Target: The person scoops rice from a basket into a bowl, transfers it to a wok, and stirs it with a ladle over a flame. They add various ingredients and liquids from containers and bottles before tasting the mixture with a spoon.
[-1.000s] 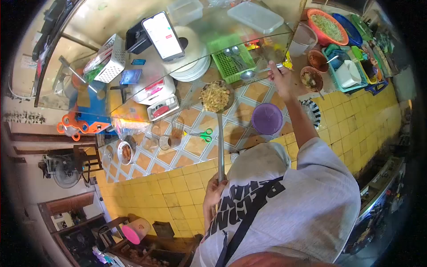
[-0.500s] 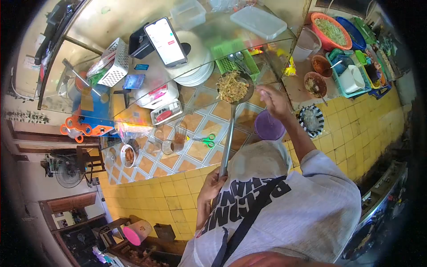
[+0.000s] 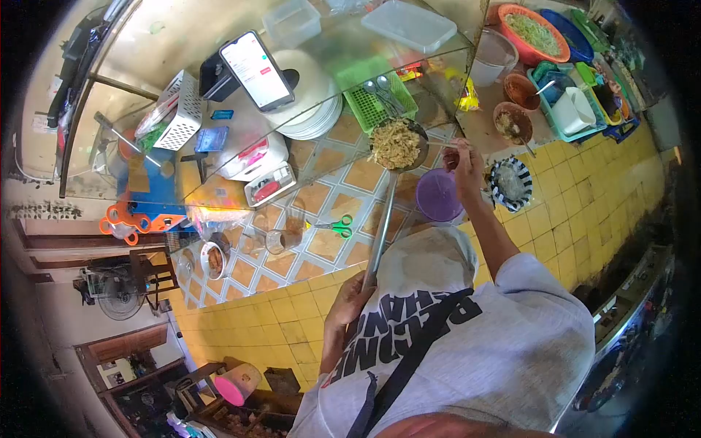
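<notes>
My left hand is wrapped round the lower end of a long metal ladle handle. At the top of that handle, a wide bowl heaped with fried food is held over the tiled table near the green basket. My right hand is closed on a thin utensil, whose far end reaches the right side of the food. Just below, between the ladle and my right forearm, is a purple container. Green scissors lie left of the ladle handle.
A glass shelf edge crosses above the table, with a phone and stacked plates behind it. The green basket holds spoons. A glass stands left. Bowls and an orange basin are at right.
My right hand, open beside the ladle before, is now closed round a thin utensil at the food. The view has shifted slightly.
</notes>
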Available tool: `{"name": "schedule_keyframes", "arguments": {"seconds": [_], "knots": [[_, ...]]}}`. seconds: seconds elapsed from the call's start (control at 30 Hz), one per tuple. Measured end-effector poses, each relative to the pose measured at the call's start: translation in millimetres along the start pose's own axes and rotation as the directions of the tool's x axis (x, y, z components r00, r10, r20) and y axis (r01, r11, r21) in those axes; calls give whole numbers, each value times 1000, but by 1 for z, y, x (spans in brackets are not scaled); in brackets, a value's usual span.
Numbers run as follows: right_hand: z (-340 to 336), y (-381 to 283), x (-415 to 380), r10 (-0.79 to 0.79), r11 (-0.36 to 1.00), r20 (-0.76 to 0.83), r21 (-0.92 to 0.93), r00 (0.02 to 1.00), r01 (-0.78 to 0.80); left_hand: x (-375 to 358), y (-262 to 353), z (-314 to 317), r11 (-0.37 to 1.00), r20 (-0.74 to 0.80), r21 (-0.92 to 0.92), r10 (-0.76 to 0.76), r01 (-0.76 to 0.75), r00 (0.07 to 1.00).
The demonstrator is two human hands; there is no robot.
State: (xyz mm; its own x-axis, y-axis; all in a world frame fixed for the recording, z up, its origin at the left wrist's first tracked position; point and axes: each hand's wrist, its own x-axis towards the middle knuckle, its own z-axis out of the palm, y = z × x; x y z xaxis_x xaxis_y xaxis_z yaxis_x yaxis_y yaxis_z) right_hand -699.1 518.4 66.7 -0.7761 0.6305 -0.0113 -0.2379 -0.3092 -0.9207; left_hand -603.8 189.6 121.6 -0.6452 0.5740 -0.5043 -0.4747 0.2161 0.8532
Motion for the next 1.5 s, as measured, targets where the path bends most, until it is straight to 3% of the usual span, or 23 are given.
{"name": "schedule_keyframes", "arguments": {"seconds": [0.1,0.3,0.37,0.5,0.57,0.8,0.87,0.97,1.03,1.1,1.17,1.2,1.27,1.5], "knots": [[-4,-14,-4,51,999,-47,20,998,-50,-3,-2,-2,996,12,36,-80,80,997],[-5,-19,-11,-131,982,38,-132,991,135,-8,-5,5,999,-6,-35,10,-10,1000],[1,-25,-14,-208,909,99,-349,973,229,-7,-11,2,1000,2,-4,8,-8,1000],[6,-23,-12,-246,848,122,-454,962,274,-10,-6,5,998,-7,25,58,-58,998],[8,-25,-11,-309,754,225,-535,924,382,-9,-11,4,999,-15,-23,36,-37,999],[15,-21,-3,-225,869,85,-434,971,239,-11,3,4,999,-60,-7,44,-45,997],[15,-19,1,-273,753,201,-564,941,339,-7,0,-1,997,-65,62,54,-50,996],[22,-19,9,-276,741,326,-528,904,416,-4,9,-3,988,-55,152,38,-30,998],[24,-14,15,-253,780,314,-493,915,385,-1,14,-4,984,-43,176,17,-9,999],[24,-12,20,-228,817,299,-459,926,349,3,9,-5,998,21,-55,-25,27,999],[21,-12,23,-107,942,160,-300,981,151,5,3,-6,999,7,-31,-26,26,1000],[17,-9,26,-110,941,153,-301,982,152,7,2,-7,1000,-13,-12,-21,21,1000],[7,-7,28,-22,992,58,-124,998,29,9,-1,-8,999,-8,23,-29,29,1000],[-8,-20,18,-19,999,-34,-32,999,18,11,-3,-7,997,0,74,-24,24,1000]]}}
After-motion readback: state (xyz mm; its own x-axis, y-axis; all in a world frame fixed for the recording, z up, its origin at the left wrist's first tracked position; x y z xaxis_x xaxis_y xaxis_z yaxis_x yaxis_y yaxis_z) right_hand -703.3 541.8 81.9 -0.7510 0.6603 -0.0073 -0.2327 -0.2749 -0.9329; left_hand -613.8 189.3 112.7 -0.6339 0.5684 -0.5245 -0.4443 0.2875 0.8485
